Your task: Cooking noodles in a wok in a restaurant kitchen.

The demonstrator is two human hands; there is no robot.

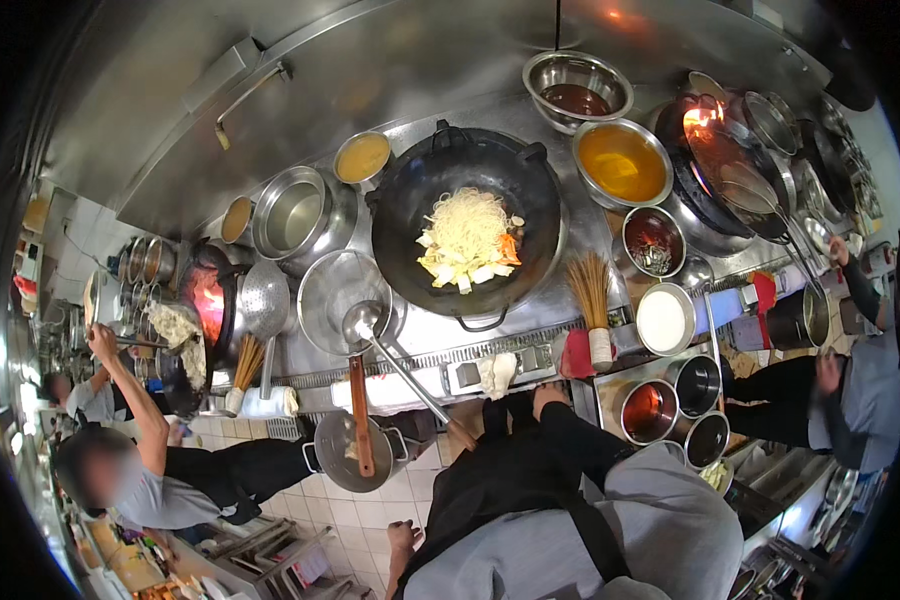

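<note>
Low at my side, my left hand [403, 534] hangs with its fingers loosely curled and nothing seen in it. My right hand [550, 396] is by the stove's front edge, near a white cloth [499, 375] and a red cloth [576, 355]; its fingers are partly hidden. Before me a large black wok [397, 225] holds pale noodles [465, 217], chopped cabbage [457, 268] and orange slices [508, 250]. A ladle [412, 379] rests in a round strainer [322, 300], and its wooden grip reaches toward my apron.
A stockpot [330, 472] stands under the strainer's handle. Bowls of yellow oil [622, 163] and dark sauce [615, 79] flank the wok, with a bamboo brush [589, 300] nearby. Flames [701, 118] burn at right. One co-worker [169, 499] lifts a wok at left; another [862, 397] stands right.
</note>
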